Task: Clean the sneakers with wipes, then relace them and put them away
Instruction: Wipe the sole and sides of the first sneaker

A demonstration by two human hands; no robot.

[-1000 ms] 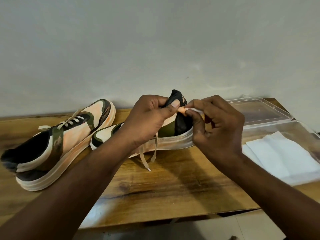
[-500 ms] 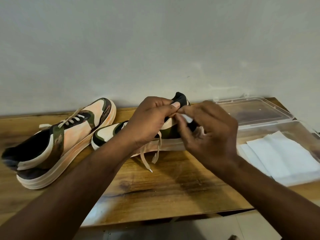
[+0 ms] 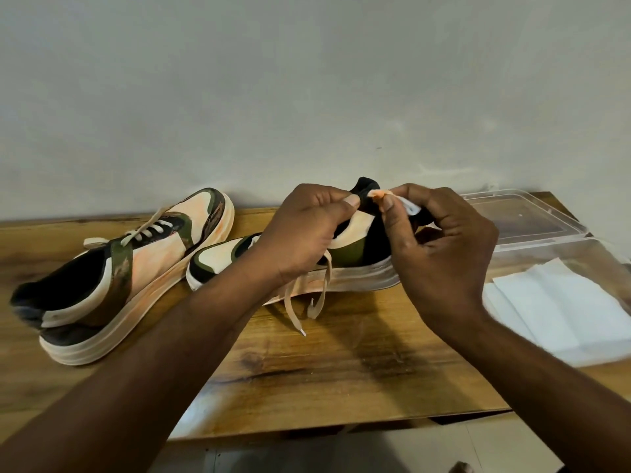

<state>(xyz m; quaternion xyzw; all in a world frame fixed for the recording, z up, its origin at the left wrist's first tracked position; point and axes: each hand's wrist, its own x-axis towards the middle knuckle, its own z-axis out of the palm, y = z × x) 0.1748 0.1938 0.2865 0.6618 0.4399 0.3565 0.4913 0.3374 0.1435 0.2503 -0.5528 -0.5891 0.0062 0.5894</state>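
Near shoe (image 3: 345,264), beside its pair (image 3: 136,268): your left hand (image 3: 307,230) pinches the collar; your right hand (image 3: 440,247) pinches, seemingly, a wipe (image 3: 408,206). Brace firmly; rub short strokes.

- two sneakers on the wooden table (image 3: 341,387), one (image 3: 112,278) far left, the other (image 3: 348,257) just right of it, mid-table
- clear container (image 3: 532,216) off to the right, wipes (image 3: 563,308) in front of it
- wall (image 3: 307,97) right behind the table
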